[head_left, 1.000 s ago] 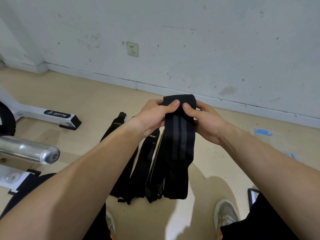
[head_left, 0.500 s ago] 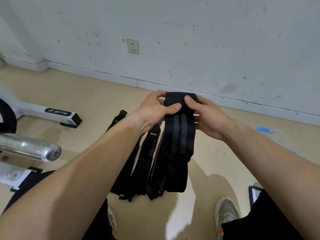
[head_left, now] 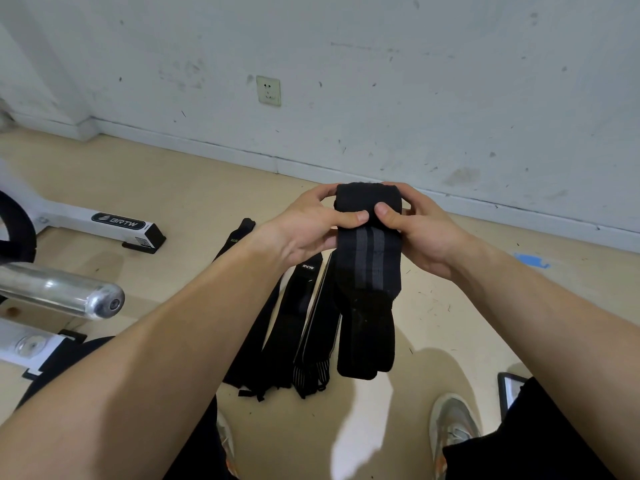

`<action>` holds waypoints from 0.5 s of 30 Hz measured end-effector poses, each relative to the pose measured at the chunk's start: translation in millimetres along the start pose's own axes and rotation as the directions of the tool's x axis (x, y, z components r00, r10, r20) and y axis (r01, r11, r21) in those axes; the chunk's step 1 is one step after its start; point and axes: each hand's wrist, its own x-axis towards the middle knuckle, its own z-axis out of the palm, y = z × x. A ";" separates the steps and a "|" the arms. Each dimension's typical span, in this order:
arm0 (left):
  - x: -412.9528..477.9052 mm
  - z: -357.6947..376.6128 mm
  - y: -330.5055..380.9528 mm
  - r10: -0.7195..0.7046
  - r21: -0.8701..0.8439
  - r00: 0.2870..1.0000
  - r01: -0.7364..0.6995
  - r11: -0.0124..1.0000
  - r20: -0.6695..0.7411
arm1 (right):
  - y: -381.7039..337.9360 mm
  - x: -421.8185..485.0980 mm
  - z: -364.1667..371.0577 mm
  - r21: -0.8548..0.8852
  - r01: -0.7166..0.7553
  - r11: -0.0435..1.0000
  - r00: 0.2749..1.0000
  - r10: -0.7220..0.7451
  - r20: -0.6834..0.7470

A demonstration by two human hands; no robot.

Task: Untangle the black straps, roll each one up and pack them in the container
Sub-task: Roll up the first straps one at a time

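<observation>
A black strap with grey stripes (head_left: 369, 268) hangs in front of me, its top end wound into a thick roll. My left hand (head_left: 304, 230) grips the roll from the left, thumb pressed on its front. From the right my right hand (head_left: 420, 230) grips it too, thumb on the front beside the other thumb. The strap's free tail dangles down to about knee height. Several more black straps (head_left: 298, 323) lie flat side by side on the floor below my hands. No container is in view.
A white exercise machine base (head_left: 104, 225) and a shiny metal bar end (head_left: 79, 296) stand at the left. A white wall with a socket (head_left: 268, 91) is ahead. My shoes (head_left: 450, 424) are on the beige floor; a dark tablet-like edge (head_left: 509, 389) lies at the right.
The roll at the strap's top has grown thicker as both hands wound it, and the hanging tail has become shorter. The hands rose slightly.
</observation>
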 end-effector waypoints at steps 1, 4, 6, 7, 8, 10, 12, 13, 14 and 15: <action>-1.1 0.5 1.0 -0.003 -0.001 1.000 0.003 1.000 0.004 | 0.4 0.1 -0.4 0.000 0.003 1.000 1.000 -0.003 0.008; -3.3 2.0 1.4 0.013 0.008 1.000 -0.013 1.000 -0.007 | 2.2 1.3 -1.1 -0.007 0.008 1.000 0.999 -0.008 0.032; -2.8 1.9 -0.9 0.029 0.020 0.998 -0.028 0.999 -0.047 | 3.4 1.7 -0.5 -0.012 0.006 1.000 0.999 -0.005 0.035; -2.5 1.7 -2.0 0.035 0.032 0.997 -0.033 0.999 -0.062 | 3.5 1.6 0.4 -0.015 0.001 1.000 0.999 0.000 0.032; -1.9 1.0 -3.0 0.040 0.043 0.997 -0.037 0.998 -0.072 | 3.6 1.3 1.4 -0.016 -0.007 1.000 1.000 0.008 0.030; -1.7 -0.4 -3.9 0.043 0.051 0.995 -0.038 0.998 -0.087 | 3.4 0.6 2.8 0.006 -0.041 0.999 0.999 0.041 0.031; -1.8 -1.3 -3.7 0.049 0.044 0.994 -0.045 0.998 -0.098 | 2.1 0.2 4.1 0.033 -0.091 0.995 0.995 0.090 0.047; -1.8 -1.1 -3.7 0.052 0.037 0.993 -0.049 0.998 -0.107 | 0.7 -0.5 5.1 0.032 -0.115 0.993 0.992 0.113 0.056; -1.7 -0.5 -4.5 0.057 0.036 0.992 -0.053 0.998 -0.115 | -0.7 -0.8 5.8 0.025 -0.134 0.991 0.990 0.132 0.055; -1.0 -0.1 -5.8 0.064 0.049 0.991 -0.058 0.997 -0.119 | -2.0 -1.1 6.5 0.023 -0.155 0.988 0.987 0.154 0.042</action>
